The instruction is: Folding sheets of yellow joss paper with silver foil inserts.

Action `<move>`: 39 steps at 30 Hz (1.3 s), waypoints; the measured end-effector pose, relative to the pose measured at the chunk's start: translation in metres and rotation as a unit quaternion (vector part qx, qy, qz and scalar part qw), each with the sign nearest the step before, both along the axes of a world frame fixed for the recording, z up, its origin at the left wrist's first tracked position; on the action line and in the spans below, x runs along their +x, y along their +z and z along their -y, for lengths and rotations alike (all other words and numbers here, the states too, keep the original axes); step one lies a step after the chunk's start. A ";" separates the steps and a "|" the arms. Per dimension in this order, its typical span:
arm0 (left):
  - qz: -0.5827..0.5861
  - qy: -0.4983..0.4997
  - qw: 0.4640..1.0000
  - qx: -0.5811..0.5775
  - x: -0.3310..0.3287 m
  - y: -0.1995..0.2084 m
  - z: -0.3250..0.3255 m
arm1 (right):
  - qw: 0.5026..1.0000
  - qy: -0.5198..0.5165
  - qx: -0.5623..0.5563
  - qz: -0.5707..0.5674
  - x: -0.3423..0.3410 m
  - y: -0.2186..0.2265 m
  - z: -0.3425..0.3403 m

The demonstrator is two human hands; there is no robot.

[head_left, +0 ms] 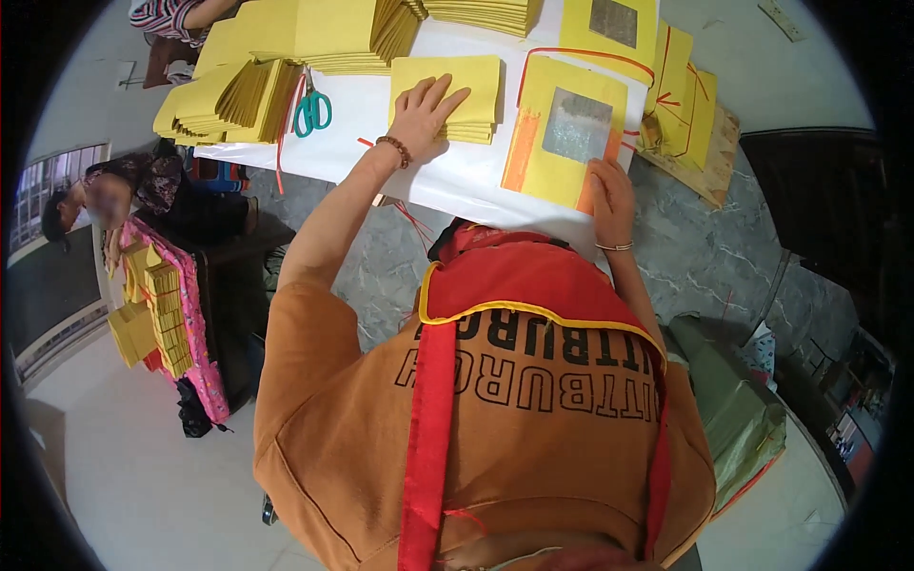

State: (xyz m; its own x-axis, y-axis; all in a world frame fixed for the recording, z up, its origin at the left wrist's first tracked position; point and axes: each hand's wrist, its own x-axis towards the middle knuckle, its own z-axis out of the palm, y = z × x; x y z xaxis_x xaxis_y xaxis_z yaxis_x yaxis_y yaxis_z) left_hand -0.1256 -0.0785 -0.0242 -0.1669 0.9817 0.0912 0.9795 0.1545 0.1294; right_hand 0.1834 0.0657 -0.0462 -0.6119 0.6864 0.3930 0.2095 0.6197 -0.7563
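Note:
My left hand [419,116] lies with fingers spread on a small stack of folded yellow paper [474,81] on the white-covered table [457,181]. To its right is a yellow paper sheet [533,105] with orange side bands and a silver-grey square [577,124] in the middle. My right hand [612,198] has its fingers closed at that sheet's near right corner, gripping the edge. Part of the fingers is hidden from view. A red string [571,51] runs along the sheet's far side, below another yellow sheet [636,55] with a silver square.
Teal-handled scissors [312,112] lie left of my left hand, beside fanned stacks of yellow paper [233,100]. Tied yellow bundles [681,105] stand on a board at the right. At the left a person [143,195] sits near a pink tray [195,314] of yellow bundles.

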 end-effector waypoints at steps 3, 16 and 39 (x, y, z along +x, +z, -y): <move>0.005 -0.019 1.000 -0.023 -0.005 0.010 -0.001 | 1.000 -0.008 -0.019 -0.017 0.005 0.002 -0.001; 0.047 -0.073 0.994 0.071 0.035 0.044 -0.010 | 0.999 -0.035 0.024 0.032 0.017 -0.004 -0.010; 0.343 0.079 0.930 0.105 0.142 -0.008 -0.020 | 0.966 -0.083 -0.236 0.060 0.021 -0.011 -0.025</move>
State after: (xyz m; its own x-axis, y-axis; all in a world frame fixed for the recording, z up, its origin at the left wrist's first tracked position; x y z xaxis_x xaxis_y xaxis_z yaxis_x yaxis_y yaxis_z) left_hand 0.0162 -0.0584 -0.0321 -0.3973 0.9125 0.0979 0.6226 0.1896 0.7592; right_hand 0.2048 0.0904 -0.0575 -0.4997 0.8644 -0.0558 0.3809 0.1615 -0.9104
